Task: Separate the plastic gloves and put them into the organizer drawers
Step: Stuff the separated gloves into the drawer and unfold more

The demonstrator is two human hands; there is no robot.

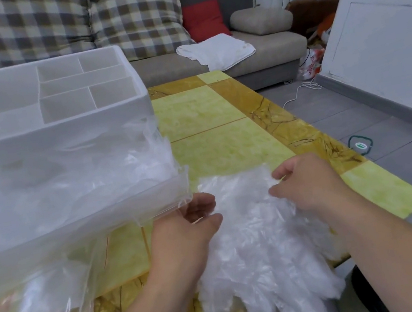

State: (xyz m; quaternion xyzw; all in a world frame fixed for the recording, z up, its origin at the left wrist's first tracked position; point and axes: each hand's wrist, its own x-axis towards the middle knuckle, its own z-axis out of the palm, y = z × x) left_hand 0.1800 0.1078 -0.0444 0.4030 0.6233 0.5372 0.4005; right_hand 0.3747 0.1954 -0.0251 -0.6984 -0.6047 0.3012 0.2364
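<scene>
Glove stack [253, 232] sits on the tabletop [206, 117], just right of the open drawer [76, 232]. Left grip [184, 230] and right grip [307, 182] both pinch its cuff edge. I'd rub the layers apart, peel just 1 glove, and pull slowly.

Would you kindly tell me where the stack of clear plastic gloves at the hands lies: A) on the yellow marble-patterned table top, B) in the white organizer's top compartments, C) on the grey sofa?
A: the stack of clear plastic gloves lies on the yellow marble-patterned table top, pinched by the left hand and right hand.
</scene>
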